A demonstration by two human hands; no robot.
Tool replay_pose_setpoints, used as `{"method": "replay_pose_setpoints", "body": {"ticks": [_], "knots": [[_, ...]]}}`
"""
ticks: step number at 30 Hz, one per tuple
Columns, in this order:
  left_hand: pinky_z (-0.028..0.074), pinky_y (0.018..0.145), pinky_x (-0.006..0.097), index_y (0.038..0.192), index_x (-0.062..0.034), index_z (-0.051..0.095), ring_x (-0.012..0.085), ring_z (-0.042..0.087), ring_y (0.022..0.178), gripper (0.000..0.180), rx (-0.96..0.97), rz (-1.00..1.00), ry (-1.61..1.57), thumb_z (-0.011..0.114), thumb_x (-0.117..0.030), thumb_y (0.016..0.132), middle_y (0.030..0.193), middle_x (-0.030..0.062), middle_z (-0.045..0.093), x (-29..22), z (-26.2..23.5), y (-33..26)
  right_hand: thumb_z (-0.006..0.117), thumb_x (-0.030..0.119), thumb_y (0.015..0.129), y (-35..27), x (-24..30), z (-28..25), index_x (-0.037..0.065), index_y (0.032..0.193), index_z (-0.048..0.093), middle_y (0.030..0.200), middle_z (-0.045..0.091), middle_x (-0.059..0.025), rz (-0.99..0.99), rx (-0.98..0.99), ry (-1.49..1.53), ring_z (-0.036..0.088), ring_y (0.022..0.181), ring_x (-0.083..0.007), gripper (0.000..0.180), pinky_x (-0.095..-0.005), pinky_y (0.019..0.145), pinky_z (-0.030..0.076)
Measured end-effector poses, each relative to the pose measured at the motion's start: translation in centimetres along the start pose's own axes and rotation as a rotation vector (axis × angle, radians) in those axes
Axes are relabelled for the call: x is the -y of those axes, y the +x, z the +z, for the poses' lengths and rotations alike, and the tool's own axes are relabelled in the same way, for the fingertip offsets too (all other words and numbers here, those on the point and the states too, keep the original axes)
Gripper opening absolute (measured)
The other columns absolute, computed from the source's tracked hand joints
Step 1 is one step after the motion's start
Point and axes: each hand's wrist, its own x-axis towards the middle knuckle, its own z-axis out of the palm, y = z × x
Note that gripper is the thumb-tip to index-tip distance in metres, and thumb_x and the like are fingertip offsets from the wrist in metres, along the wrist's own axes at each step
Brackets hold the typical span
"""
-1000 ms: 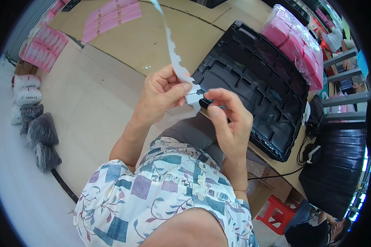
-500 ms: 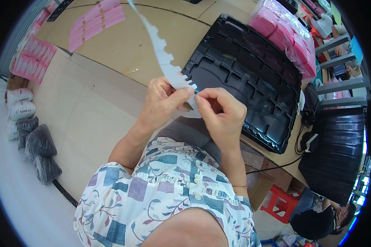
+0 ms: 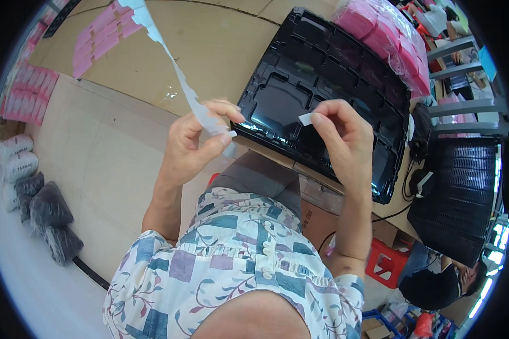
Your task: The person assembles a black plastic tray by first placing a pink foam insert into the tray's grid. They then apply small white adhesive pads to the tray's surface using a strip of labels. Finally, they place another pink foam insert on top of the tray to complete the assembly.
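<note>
My left hand [image 3: 195, 144] pinches the lower end of a long white backing strip [image 3: 178, 76] with scalloped edges, which runs up and away to the upper left. My right hand [image 3: 342, 141] holds a small white sticker [image 3: 306, 118] between thumb and forefinger, raised above a black moulded plastic tray [image 3: 328, 85]. The two hands are apart, with the tray's near edge between them. The tray lies on a tan table [image 3: 220, 45] and its compartments look dark and glossy.
Pink packets in clear wrap [image 3: 387, 34] sit at the tray's far side. Pink sheets [image 3: 99, 37] lie on the table's left, more pink bundles [image 3: 22, 93] beyond. Stacked black trays [image 3: 458, 198] stand right. Grey bagged bundles [image 3: 45, 214] rest on the floor. Another person [image 3: 441, 282] sits lower right.
My hands were together at the strip's end; now the right hand has pulled away to the right with a small sticker peeled off. The left hand keeps the strip.
</note>
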Motion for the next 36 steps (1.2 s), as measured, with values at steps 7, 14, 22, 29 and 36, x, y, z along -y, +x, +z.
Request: {"method": "replay_pose_setpoints", "body": {"ticks": [7, 14, 22, 29, 36], "knots": [[0.038, 0.109, 0.051, 0.088, -0.0023, 0.069, 0.0249, 0.068, 0.100, 0.014, 0.063, 0.025, 0.307, 0.057, -0.002, 0.079, 0.090, 0.0073, 0.072, 1.1, 1.7, 0.3, 0.064, 0.015, 0.084, 3.4, -0.1, 1.7, 0.003, 0.083, 0.067, 0.081, 0.063, -0.0129, -0.210, 0.223, -0.456, 0.059, 0.083, -0.0309, 0.013, -0.0431, 0.078, 0.045], [0.041, 0.107, 0.048, 0.086, -0.0020, 0.070, 0.0220, 0.070, 0.093, 0.016, 0.027, -0.005, 0.285, 0.057, -0.001, 0.078, 0.087, 0.0065, 0.073, 1.2, 1.7, 0.7, 0.066, 0.017, 0.083, 4.5, -0.9, 3.2, 0.004, 0.079, 0.068, 0.079, 0.063, -0.0111, -0.172, 0.274, -0.534, 0.059, 0.083, -0.0287, 0.013, -0.0411, 0.077, 0.041], [0.053, 0.083, 0.037, 0.089, 0.0022, 0.070, 0.0281, 0.069, 0.093, 0.014, 0.031, 0.007, 0.334, 0.064, 0.001, 0.077, 0.089, 0.0123, 0.073, 1.0, 1.7, 1.1, 0.071, 0.018, 0.079, 4.4, -1.6, 3.4, 0.005, 0.077, 0.070, 0.079, 0.065, -0.0099, -0.209, 0.208, -0.607, 0.060, 0.082, -0.0261, 0.013, -0.0397, 0.076, 0.041], [0.053, 0.081, 0.036, 0.088, 0.0017, 0.070, 0.0287, 0.069, 0.092, 0.014, 0.013, -0.005, 0.337, 0.065, 0.001, 0.076, 0.084, 0.0114, 0.072, 1.2, 1.8, 1.4, 0.069, 0.014, 0.076, 4.9, -1.6, 3.5, 0.005, 0.074, 0.070, 0.075, 0.064, -0.0092, -0.330, 0.226, -0.711, 0.062, 0.077, -0.0258, 0.009, -0.0391, 0.072, 0.045], [0.044, 0.103, 0.046, 0.085, -0.0018, 0.070, 0.0213, 0.070, 0.086, 0.011, -0.010, -0.051, 0.318, 0.061, 0.000, 0.079, 0.084, 0.0080, 0.073, 1.0, 2.1, 1.1, 0.068, 0.008, 0.071, 5.5, -0.7, 4.1, 0.005, 0.075, 0.064, 0.076, 0.062, -0.0088, -0.547, 0.243, -0.940, 0.063, 0.079, -0.0254, 0.007, -0.0375, 0.070, 0.050]]}}
